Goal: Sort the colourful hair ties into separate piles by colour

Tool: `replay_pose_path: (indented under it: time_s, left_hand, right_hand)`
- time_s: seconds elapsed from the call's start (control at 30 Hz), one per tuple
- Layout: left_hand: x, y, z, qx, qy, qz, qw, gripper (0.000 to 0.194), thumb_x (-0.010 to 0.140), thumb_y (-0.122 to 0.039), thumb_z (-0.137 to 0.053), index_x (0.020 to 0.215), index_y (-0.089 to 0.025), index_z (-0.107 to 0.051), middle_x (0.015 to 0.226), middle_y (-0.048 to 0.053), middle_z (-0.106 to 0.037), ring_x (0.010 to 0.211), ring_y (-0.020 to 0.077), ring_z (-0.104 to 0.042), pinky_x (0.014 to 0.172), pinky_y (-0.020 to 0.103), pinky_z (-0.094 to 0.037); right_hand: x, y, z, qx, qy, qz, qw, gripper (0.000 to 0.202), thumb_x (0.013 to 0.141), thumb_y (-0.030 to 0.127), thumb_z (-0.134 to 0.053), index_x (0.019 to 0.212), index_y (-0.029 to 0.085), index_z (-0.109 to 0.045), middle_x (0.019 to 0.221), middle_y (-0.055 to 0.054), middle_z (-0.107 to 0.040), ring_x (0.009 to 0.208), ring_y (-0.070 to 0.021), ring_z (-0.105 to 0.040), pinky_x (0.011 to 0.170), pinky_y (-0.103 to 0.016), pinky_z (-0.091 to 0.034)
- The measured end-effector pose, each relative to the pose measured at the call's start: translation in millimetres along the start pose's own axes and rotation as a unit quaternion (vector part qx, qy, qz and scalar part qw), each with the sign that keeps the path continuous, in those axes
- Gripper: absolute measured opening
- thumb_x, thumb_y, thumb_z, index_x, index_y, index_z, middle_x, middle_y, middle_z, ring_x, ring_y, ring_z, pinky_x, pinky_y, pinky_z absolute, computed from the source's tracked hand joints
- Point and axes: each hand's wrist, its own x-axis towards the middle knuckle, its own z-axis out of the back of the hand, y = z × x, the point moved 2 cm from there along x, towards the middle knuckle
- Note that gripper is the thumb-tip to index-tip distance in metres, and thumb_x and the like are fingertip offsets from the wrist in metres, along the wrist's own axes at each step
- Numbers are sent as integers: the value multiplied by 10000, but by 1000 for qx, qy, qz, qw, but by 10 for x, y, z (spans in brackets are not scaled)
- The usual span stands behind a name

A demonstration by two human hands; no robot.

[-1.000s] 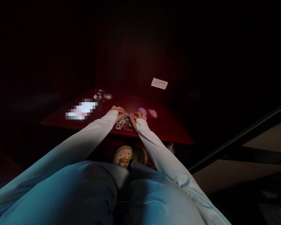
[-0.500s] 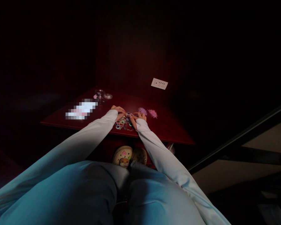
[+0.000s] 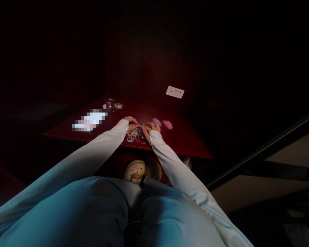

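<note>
Small colourful rings, which look like elastic hair ties (image 3: 134, 134), lie in a loose heap near the front edge of the dark red table. My left hand (image 3: 130, 122) reaches over the left and back side of this heap, its fingers bent and their tips close to the rings. From the right, my right hand (image 3: 151, 128) comes in with fingers curled and tips drawn together at the heap. Whatever either hand pinches is too small to make out. Beyond my right hand sit a purple pile (image 3: 156, 121) and a pink pile (image 3: 167, 125) of thin strand-like pieces.
A bright blurred-out rectangle (image 3: 90, 120) lies on the left of the table (image 3: 185, 140). Behind it stand a clear jar (image 3: 110, 104) and a round lid (image 3: 118, 106). A white socket plate (image 3: 175, 92) is on the back wall. Clogs (image 3: 134, 171) show below the table edge.
Both hands stay at the heap, with only slight finger movement. The purple and pink piles look the same, and nothing else has visibly moved.
</note>
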Motion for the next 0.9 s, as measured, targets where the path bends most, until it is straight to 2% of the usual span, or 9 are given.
replay_pose_path:
  time_s: [0.23, 0.4, 0.57, 0.73, 0.9]
  left_hand:
    - [-52, -41, 55, -38, -2, 19, 999, 293, 730, -500, -756, 821, -224, -797, 950, 65, -815, 930, 250, -737, 879, 328, -567]
    - [-77, -50, 52, -92, 11, 45, 995, 350, 727, -550, -779, 835, -217, -772, 863, 51, -805, 808, 225, -713, 755, 310, -561]
    - [-72, -51, 32, -143, -2, 60, 988, 432, 683, -638, -785, 757, -217, -728, 793, 48, -784, 771, 214, -701, 729, 308, -561]
    - [-41, -65, 15, -179, 20, 89, 980, 458, 601, -640, -821, 720, -217, -694, 769, 57, -774, 755, 215, -712, 721, 316, -582]
    - [-14, -48, 3, -191, 12, 91, 977, 459, 566, -634, -839, 678, -221, -673, 690, 44, -745, 700, 204, -694, 673, 305, -565]
  right_hand:
    - [-1, -28, -5, 15, -10, 24, 1000, 402, 1112, 465, -435, 1301, 369, -777, 1407, -30, -630, 1227, -264, -445, 1079, -402, -343]
    - [-6, -29, -3, 21, -8, 29, 999, 396, 1114, 454, -437, 1326, 381, -763, 1408, -24, -637, 1231, -260, -451, 1088, -403, -346]
    - [-18, -2, 30, 23, -7, 33, 999, 392, 1114, 451, -442, 1331, 383, -761, 1405, -24, -644, 1235, -262, -458, 1092, -406, -356]
    - [-18, 18, 56, 19, 1, 27, 999, 380, 1112, 434, -456, 1321, 371, -768, 1418, -23, -640, 1244, -261, -449, 1093, -394, -349]
    - [-14, 10, 48, 12, 1, 30, 999, 405, 1120, 457, -422, 1308, 375, -772, 1407, -27, -639, 1228, -258, -441, 1081, -392, -339]
